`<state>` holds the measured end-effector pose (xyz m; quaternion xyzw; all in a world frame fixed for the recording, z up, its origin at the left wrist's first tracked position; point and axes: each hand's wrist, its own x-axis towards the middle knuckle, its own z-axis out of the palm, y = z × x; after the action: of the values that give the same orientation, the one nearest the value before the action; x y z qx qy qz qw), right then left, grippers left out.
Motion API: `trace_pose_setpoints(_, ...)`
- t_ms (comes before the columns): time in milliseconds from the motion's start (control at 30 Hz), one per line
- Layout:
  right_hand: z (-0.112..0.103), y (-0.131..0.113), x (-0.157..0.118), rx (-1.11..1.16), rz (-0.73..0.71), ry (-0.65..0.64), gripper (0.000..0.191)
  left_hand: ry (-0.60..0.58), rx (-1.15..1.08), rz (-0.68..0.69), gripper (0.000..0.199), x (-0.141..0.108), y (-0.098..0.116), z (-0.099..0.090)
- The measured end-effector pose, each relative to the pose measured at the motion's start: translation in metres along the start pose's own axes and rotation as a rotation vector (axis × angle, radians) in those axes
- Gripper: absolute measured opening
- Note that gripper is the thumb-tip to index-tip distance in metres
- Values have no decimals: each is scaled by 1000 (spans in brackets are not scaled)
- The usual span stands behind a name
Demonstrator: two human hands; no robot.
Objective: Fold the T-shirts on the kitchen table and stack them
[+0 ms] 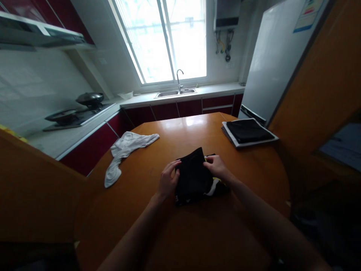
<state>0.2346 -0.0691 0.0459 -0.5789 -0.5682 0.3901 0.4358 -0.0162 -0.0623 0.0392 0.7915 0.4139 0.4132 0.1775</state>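
Note:
A black garment [193, 177], partly folded, lies on the wooden table in front of me, with white and yellow patches showing along its right side. My left hand [169, 178] grips its upper left edge, thumb and fingers closed on the cloth. On the other side, my right hand [216, 165] pinches the fabric near the upper right edge. Between the hands the cloth's top edge rises a little to a point. The exact kind of garment cannot be made out.
A crumpled white garment [126, 148] lies at the table's left. Folded black cloth [249, 130] rests on a pale flat stack [270, 138] at the right. Beyond the wooden table [158, 226] stand a counter with a sink [169, 93], a stove with pans [89, 98] and a refrigerator [276, 56].

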Motion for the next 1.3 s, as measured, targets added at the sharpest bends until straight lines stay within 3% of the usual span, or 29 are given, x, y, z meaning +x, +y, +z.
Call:
trace_pose_setpoints(200,-38,7,5,-28,144,-57,10,-299,170,61,45,-12,5,20)
trace_pose_setpoints(367,-43,24,12,-100,231,-74,4,-500,266,32,54,-16,4,25)
trace_pose_setpoints(767,-60,12,7,-62,279,-106,12,-498,260,82,58,-16,18,26)
trace_pose_setpoints(1133,-59,11,6,-52,323,-137,10,-524,267,109,62,-18,8,27)
trace_pose_setpoints(1300,-60,17,8,-175,311,-113,7,-547,285,96,63,-18,8,27)
